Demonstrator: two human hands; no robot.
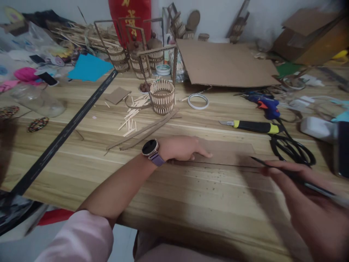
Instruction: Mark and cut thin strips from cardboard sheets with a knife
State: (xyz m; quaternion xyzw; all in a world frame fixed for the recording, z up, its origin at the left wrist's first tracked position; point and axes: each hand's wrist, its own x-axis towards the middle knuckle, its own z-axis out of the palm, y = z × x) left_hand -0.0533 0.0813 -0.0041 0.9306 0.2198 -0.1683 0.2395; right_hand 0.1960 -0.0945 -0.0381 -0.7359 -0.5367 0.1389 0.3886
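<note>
A flat piece of brown cardboard (pixel 229 151) lies on the wooden table near its front. My left hand (pixel 182 147), with a watch at the wrist, rests on the cardboard's left part, its index finger stretched out and the others partly curled beneath. A slim dark pen (pixel 289 174) sits in my right hand (pixel 308 200), its tip over the right part of the cardboard. The fingers of that hand are wrapped round the pen and slightly blurred. Small dark crumbs are scattered on the table just below the cardboard's front edge.
Behind my left hand stand a small stick basket (pixel 163 98), loose sticks (pixel 131 118) and cardboard strips (pixel 147 131). A yellow-black knife (pixel 253 126), tape ring (pixel 198 101), glue gun (pixel 268 105) and coiled black cable (pixel 294 151) lie beyond the cardboard. A large cardboard sheet (pixel 223 63) is farther back.
</note>
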